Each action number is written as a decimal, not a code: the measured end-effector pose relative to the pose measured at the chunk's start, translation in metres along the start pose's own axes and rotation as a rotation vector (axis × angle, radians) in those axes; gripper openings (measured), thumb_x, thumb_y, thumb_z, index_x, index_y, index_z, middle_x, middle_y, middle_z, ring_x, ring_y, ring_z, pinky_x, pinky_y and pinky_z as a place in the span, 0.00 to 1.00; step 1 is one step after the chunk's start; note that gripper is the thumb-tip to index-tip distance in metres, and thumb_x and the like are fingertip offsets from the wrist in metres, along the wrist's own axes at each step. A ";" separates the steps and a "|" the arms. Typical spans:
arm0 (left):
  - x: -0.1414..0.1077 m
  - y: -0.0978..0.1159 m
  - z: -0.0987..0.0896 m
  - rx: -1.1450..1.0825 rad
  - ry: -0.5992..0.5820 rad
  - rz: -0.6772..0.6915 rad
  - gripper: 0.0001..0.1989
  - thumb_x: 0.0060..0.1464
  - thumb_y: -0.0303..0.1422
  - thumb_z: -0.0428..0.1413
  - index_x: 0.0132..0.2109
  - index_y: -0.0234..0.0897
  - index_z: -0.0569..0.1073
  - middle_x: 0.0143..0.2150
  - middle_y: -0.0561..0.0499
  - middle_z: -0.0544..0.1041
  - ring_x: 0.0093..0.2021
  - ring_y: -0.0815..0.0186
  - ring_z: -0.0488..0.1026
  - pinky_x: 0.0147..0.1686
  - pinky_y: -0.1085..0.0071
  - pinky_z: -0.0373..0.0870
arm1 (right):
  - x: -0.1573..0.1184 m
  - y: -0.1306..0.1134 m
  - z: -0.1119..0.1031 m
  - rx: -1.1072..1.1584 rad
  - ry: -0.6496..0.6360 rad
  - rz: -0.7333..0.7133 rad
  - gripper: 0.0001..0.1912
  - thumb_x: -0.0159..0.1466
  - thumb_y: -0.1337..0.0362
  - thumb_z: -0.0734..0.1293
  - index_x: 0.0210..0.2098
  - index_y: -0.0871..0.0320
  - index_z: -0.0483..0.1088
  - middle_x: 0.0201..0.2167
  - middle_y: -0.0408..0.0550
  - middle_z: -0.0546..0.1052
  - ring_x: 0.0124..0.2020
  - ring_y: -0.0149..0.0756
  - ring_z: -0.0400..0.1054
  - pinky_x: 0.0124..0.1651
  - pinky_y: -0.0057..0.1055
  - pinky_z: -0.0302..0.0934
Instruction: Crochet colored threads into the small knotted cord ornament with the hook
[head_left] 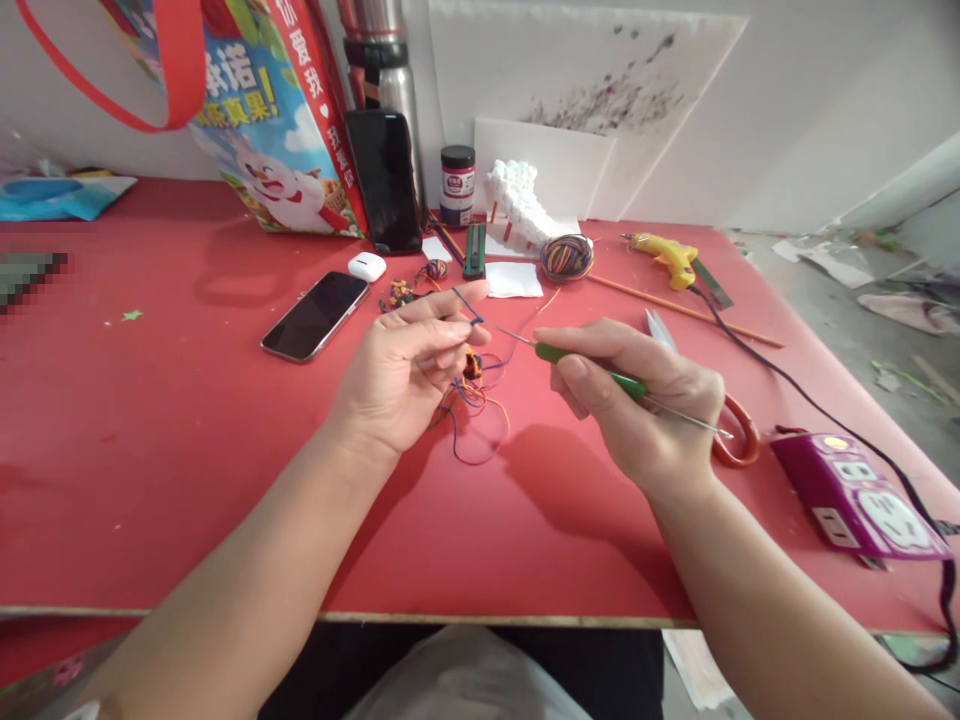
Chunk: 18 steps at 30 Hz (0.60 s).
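Between the thumb and fingers of my left hand [409,365] a dark blue yarn [475,318] is pinched, a strand of it running over the forefinger. My right hand [641,390] grips a crochet hook [551,352] with a green handle and a thin metal shaft at each end. Its left tip points at the yarn, a small gap away. Loose multicoloured yarn [480,402] loops below my left hand, beside a small orange and dark knotted piece [472,364]. A ball of multicoloured yarn [567,257] lies farther back.
Scissors [739,435] lie partly behind my right hand. A yellow glue gun [664,258], its cord and a purple power strip [859,490] are at right. A phone [316,315] and white earphone case [367,266] lie left; a second phone [384,180] leans against a steel flask [375,60].
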<state>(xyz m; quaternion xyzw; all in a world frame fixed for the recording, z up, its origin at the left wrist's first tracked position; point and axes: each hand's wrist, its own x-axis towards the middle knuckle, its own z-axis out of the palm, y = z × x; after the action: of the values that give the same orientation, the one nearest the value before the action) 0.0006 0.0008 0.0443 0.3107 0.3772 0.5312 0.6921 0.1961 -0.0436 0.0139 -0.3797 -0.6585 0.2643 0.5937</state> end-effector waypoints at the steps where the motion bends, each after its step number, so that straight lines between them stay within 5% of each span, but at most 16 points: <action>1: 0.000 0.000 0.000 -0.008 0.002 -0.008 0.12 0.47 0.17 0.61 0.36 0.30 0.87 0.25 0.47 0.81 0.19 0.79 0.61 0.19 0.81 0.57 | 0.000 0.000 -0.001 0.018 0.006 0.013 0.07 0.71 0.63 0.75 0.46 0.51 0.87 0.30 0.45 0.81 0.27 0.33 0.70 0.32 0.34 0.71; 6: 0.001 -0.003 0.000 -0.034 -0.019 -0.046 0.12 0.47 0.16 0.60 0.36 0.28 0.87 0.23 0.47 0.80 0.18 0.80 0.58 0.19 0.81 0.54 | 0.001 0.003 -0.003 0.250 0.005 0.132 0.07 0.70 0.64 0.76 0.45 0.50 0.88 0.26 0.43 0.78 0.23 0.29 0.65 0.23 0.28 0.62; 10: 0.000 -0.010 0.002 -0.021 -0.066 -0.034 0.13 0.46 0.17 0.62 0.38 0.29 0.88 0.24 0.49 0.79 0.23 0.75 0.70 0.20 0.81 0.54 | 0.001 0.006 0.002 0.383 0.002 0.249 0.06 0.69 0.59 0.77 0.44 0.50 0.87 0.26 0.42 0.77 0.23 0.29 0.66 0.25 0.29 0.64; 18: -0.005 -0.016 0.005 -0.018 -0.112 0.022 0.11 0.50 0.18 0.64 0.39 0.34 0.88 0.25 0.51 0.80 0.22 0.77 0.67 0.21 0.82 0.59 | 0.000 0.007 0.009 0.442 0.042 0.254 0.07 0.73 0.60 0.74 0.46 0.50 0.86 0.28 0.41 0.77 0.23 0.27 0.66 0.27 0.29 0.63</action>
<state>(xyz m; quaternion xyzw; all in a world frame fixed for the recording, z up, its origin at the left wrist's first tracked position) 0.0125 -0.0080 0.0348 0.3379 0.3297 0.5241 0.7088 0.1889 -0.0392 0.0072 -0.3256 -0.5192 0.4662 0.6380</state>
